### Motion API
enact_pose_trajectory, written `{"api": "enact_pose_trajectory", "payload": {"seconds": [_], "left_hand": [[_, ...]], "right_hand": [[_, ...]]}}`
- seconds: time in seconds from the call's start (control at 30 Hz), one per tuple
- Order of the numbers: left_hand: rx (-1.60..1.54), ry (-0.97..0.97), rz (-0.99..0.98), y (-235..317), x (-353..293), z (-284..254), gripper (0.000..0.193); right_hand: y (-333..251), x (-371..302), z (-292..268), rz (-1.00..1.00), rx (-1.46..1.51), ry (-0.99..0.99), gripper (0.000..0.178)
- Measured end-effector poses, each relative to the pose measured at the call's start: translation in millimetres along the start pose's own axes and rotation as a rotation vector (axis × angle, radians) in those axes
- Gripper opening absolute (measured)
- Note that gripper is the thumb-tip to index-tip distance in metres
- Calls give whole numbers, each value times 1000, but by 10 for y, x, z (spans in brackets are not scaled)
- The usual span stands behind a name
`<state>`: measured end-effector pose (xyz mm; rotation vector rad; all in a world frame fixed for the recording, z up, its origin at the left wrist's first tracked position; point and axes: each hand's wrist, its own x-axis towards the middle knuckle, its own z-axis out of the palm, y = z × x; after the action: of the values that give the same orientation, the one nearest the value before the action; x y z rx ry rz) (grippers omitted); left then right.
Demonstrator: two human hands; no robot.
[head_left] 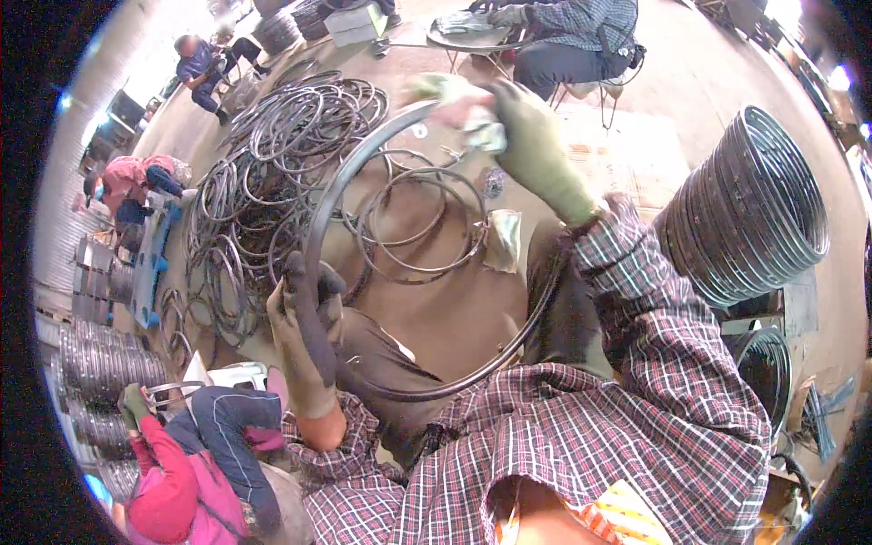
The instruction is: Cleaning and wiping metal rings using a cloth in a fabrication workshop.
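A dark metal wheel rim (338,180) is held upright over my lap, its lower curve passing just in front of my checked shirt. My gloved left hand (309,304) is closed round the rim's left side. At the top, my right hand (525,123), in a pale green glove, is closed on a crumpled pale rag (486,136) by the rim; motion smears its fingertips and part of the cloth. A few loose rims (413,222) lie on the floor beyond, beside a small pale packet or cloth (503,241).
A tangled heap of rims (272,173) spreads at the far left. To my right leans a tall stack of nested rims (740,213). A co-worker in pink (173,481) sits close on my left; another in checks (581,41) sits ahead at a small round table (468,32).
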<state>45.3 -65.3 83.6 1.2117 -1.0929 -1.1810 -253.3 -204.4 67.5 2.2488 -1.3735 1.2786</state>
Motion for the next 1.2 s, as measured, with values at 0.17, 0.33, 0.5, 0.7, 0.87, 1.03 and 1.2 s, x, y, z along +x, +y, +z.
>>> {"api": "enact_pose_trajectory", "payload": {"seconds": [0.17,0.33,0.5,0.7,0.87,1.03,1.2], "left_hand": [[-94,95,-43,-24,-65,-25,45],[-75,-196,-121,-131,82,-378,50],[264,-3,113,31,-130,55,54],[146,94,-11,44,-168,48,47],[-42,157,-180,43,-130,-1,44],[-181,136,-132,-205,-215,-169,51],[-541,-213,-138,-421,-435,-336,79]], "right_hand": [[223,-1262,-113,586,422,-136,38],[276,-1154,-138,682,456,-105,32],[-134,-19,-144,-57,-136,89,37],[-146,-255,-145,241,79,34,31],[342,-1430,32,528,428,-159,19],[485,-1359,205,804,1174,149,10],[961,-786,-191,97,-33,-102,11]]}}
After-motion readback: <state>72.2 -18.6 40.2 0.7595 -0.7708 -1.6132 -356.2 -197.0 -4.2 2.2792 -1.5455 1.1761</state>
